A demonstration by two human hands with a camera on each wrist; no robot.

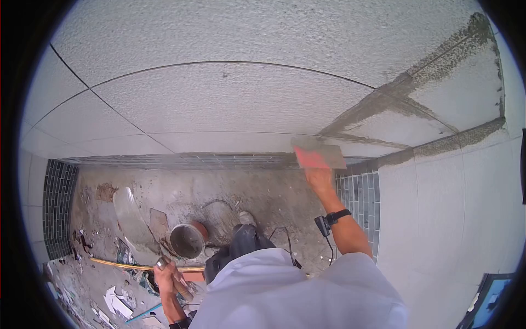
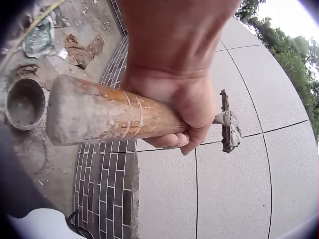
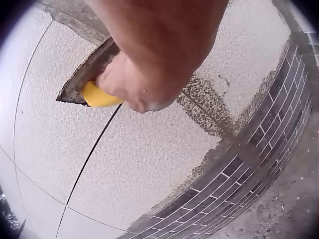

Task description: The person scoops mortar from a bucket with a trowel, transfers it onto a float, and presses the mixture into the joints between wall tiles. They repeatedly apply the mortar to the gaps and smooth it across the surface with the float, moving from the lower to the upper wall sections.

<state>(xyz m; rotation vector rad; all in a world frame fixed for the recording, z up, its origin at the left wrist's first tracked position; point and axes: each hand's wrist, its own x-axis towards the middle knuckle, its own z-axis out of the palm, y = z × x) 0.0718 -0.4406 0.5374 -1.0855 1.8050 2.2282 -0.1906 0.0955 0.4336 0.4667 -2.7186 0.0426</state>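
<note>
My right hand (image 1: 319, 178) grips a flat metal float (image 1: 333, 157), its blade against the lower edge of the white textured wall panels. In the right wrist view the hand (image 3: 139, 79) is curled round a yellow handle (image 3: 99, 95), partly covering the blade (image 3: 75, 88). Low at the left, my left hand (image 1: 166, 278) holds a trowel by its wooden handle. The left wrist view shows that hand (image 2: 192, 107) wrapped round the worn handle (image 2: 114, 113), with a mortar-coated blade (image 2: 231, 130) beyond it. Grey mortar (image 1: 383, 101) covers several panel joints.
A bucket (image 1: 204, 230) with grey contents stands on the dusty floor beside my foot (image 1: 247, 218). A curved sheet (image 1: 131, 219), a yellow pole (image 1: 120, 264) and broken white scraps (image 1: 116, 303) lie to the left. Small grey brick-like tiles (image 1: 359, 200) line the lower wall.
</note>
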